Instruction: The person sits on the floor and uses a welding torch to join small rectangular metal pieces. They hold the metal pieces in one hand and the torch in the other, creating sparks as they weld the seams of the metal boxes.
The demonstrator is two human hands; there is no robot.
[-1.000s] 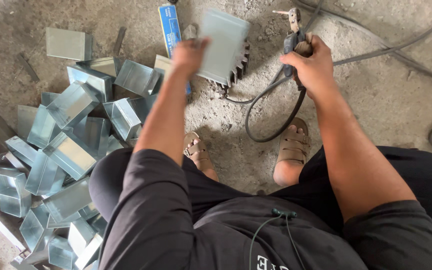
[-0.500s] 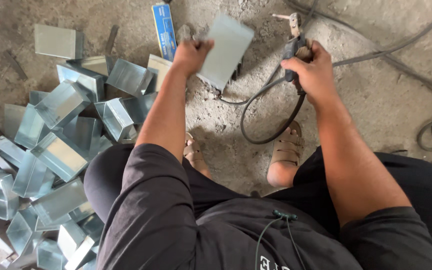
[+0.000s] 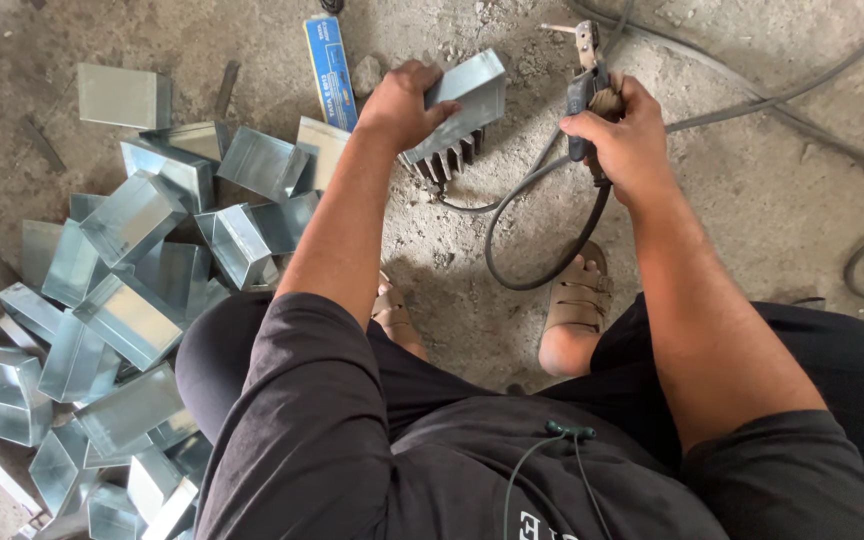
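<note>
Above the concrete floor [image 3: 772,200] near its far edge, my left hand [image 3: 402,100] has tilted the grey folded sheet-metal box [image 3: 467,95] from nearly flat to edge-up, so its seam now faces my right hand [image 3: 627,135], whose grip wraps the black welding electrode holder [image 3: 582,90]. My left grip clamps the box's near edge; its skin looks dull, galvanized, creased.

The metal boxes [image 3: 132,320] are silvery grey. The flat packet [image 3: 331,72] is blue; the cable [image 3: 542,215] black. The sandals [image 3: 577,300] are tan.
</note>
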